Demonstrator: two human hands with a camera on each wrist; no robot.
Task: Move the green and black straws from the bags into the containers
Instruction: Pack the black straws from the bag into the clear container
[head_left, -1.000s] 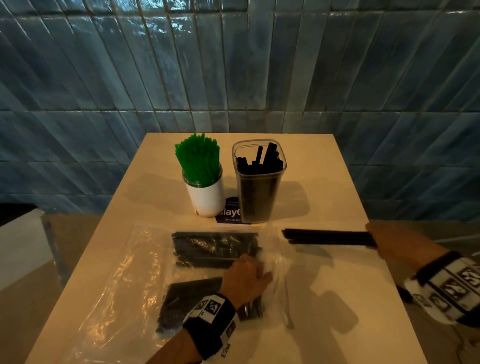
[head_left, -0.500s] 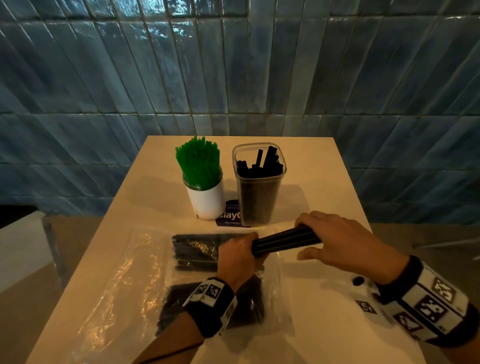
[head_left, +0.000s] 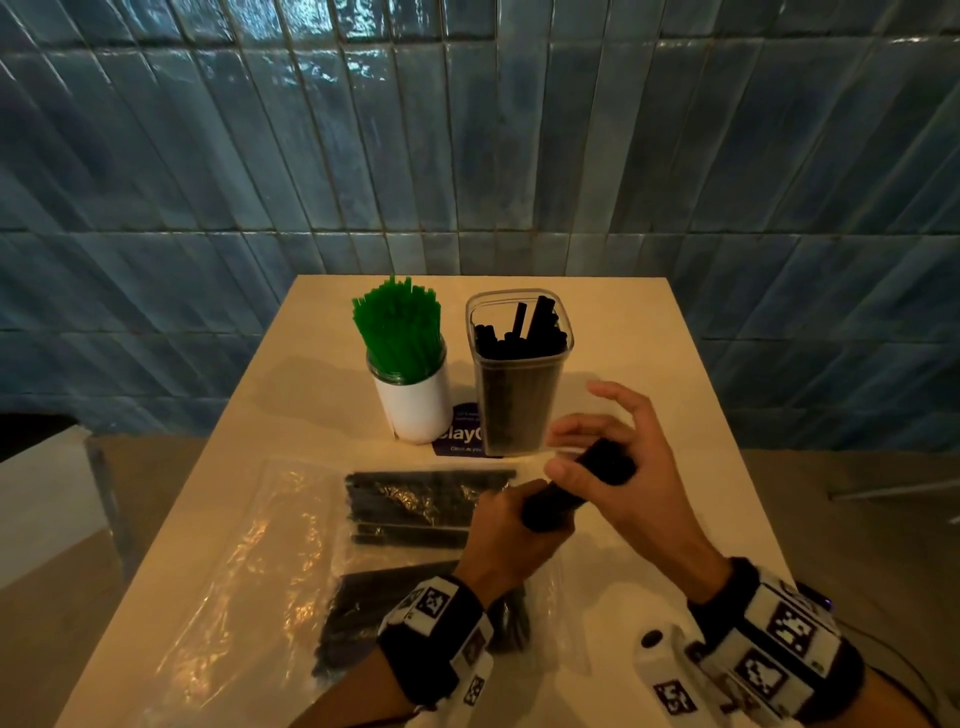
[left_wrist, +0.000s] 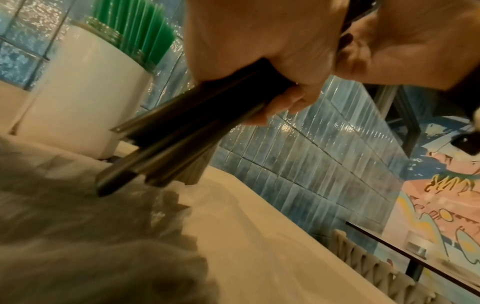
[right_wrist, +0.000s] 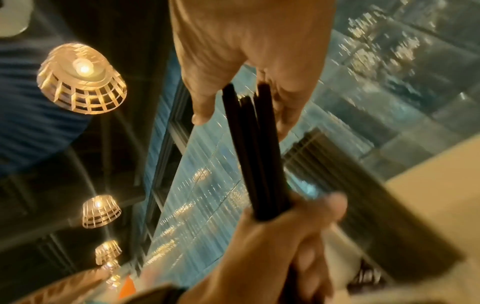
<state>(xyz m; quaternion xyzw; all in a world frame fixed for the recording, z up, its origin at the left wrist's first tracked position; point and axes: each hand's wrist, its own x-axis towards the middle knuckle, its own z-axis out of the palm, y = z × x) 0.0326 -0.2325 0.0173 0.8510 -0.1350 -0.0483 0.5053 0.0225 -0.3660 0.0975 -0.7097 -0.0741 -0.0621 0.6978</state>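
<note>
While the left hand (head_left: 511, 525) grips a tilted bundle of black straws (head_left: 579, 486), the loosely open right hand (head_left: 618, 467) steadies its far end, just near-right of the clear container (head_left: 517, 374).

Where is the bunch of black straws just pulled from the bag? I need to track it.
In the head view the bunch of black straws is above the table, right of centre, gripped by the left hand, its upper end against the right hand, just before the clear container.

jar (head_left: 415, 410): left of tub (head_left: 517, 384), far on table (head_left: 675, 374)
bag (head_left: 249, 571): before both
straws (head_left: 576, 486): above bag's right edge
</note>
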